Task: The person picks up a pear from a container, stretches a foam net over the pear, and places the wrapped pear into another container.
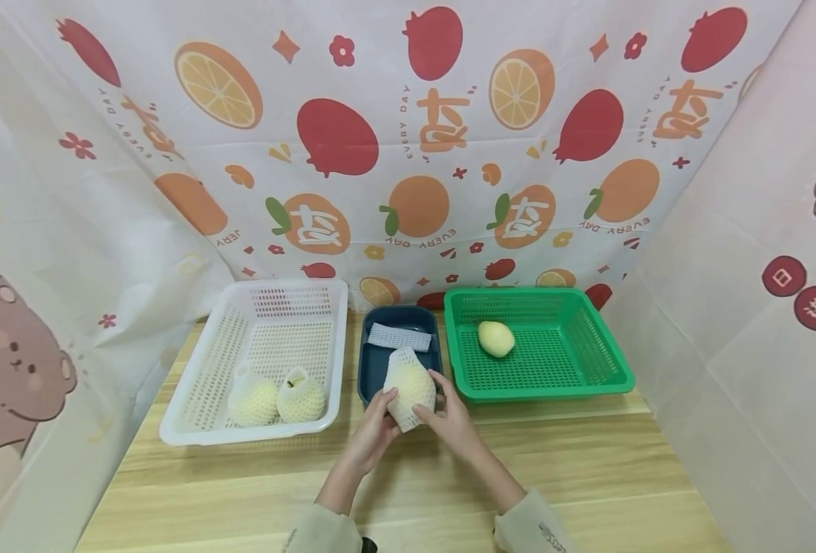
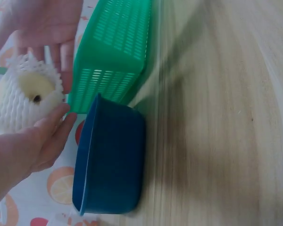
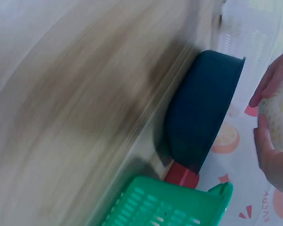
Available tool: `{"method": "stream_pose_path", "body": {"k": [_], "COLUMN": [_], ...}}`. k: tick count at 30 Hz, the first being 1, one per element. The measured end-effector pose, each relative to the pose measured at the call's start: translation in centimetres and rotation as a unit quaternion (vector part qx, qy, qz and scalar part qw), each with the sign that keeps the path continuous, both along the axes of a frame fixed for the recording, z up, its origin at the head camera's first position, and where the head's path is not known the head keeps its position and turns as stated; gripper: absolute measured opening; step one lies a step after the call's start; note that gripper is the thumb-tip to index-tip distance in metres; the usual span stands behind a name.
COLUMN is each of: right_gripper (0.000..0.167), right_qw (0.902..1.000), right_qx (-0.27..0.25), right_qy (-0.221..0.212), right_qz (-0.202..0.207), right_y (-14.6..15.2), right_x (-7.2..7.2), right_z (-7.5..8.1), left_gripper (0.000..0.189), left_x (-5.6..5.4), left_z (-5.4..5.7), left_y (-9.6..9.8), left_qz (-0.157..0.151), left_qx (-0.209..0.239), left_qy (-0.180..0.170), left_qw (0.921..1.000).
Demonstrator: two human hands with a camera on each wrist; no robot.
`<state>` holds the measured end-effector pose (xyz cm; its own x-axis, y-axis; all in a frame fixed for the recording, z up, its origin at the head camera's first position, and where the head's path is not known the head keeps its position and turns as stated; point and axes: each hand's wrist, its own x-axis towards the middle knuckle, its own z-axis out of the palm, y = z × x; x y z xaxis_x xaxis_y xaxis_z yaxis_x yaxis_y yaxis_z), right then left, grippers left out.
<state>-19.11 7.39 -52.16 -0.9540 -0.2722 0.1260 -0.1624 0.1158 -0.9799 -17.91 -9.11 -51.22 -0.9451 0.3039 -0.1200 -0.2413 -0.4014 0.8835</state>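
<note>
A pear (image 1: pixel 410 386) in a white foam net sleeve is held between both hands, over the front of the dark blue bin (image 1: pixel 380 367). My left hand (image 1: pixel 373 432) grips its left side, thumb on the net. From the right, my right hand (image 1: pixel 454 422) holds it with thumb and fingers. The left wrist view shows the sleeve (image 2: pixel 14 110) parted around the pear's dark-centred end. Another foam net sleeve (image 1: pixel 399 337) lies flat inside the bin. One bare yellow pear (image 1: pixel 496 339) sits in the green basket (image 1: pixel 542 395) on the right.
To the left stands a white basket (image 1: pixel 256 436) with two net-sleeved pears (image 1: pixel 254 401) near its front. All three containers line up along the back of the wooden table (image 1: pixel 573 476). Behind them hangs a fruit-printed cloth (image 1: pixel 477 177).
</note>
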Motion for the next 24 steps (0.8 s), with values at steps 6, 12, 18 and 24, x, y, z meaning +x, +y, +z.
{"method": "stream_pose_path", "body": {"k": [6,12,18,24], "right_gripper": [0.068,0.074,0.064,0.051], "right_qw": [0.9932,0.9848,0.9731,0.9577], "right_qx": [-0.048,-0.074,-0.159,-0.224], "right_qy": [-0.092,-0.139,-0.160,-0.180], "right_qz": [-0.053,-0.073,-0.048,0.004], "right_y": [-0.3,-0.3,-0.2,-0.2], "right_x": [-0.7,-1.1,-1.1,-1.0], "right_z": [-0.1,-0.2,-0.1,0.0], "left_gripper": [0.059,0.060,0.060,0.059], "left_x": [0.0,-0.2,-0.5,-0.6], "left_z": [0.4,0.3,-0.3,-0.9], "left_y": [-0.3,-0.5,-0.5,0.0], "left_qz": [0.011,0.031,0.016,-0.044], "left_qx": [-0.036,-0.067,-0.032,0.005], "left_qy": [0.003,0.011,0.000,-0.001], "left_qw": [0.9993,0.9972,0.9994,0.9990]}}
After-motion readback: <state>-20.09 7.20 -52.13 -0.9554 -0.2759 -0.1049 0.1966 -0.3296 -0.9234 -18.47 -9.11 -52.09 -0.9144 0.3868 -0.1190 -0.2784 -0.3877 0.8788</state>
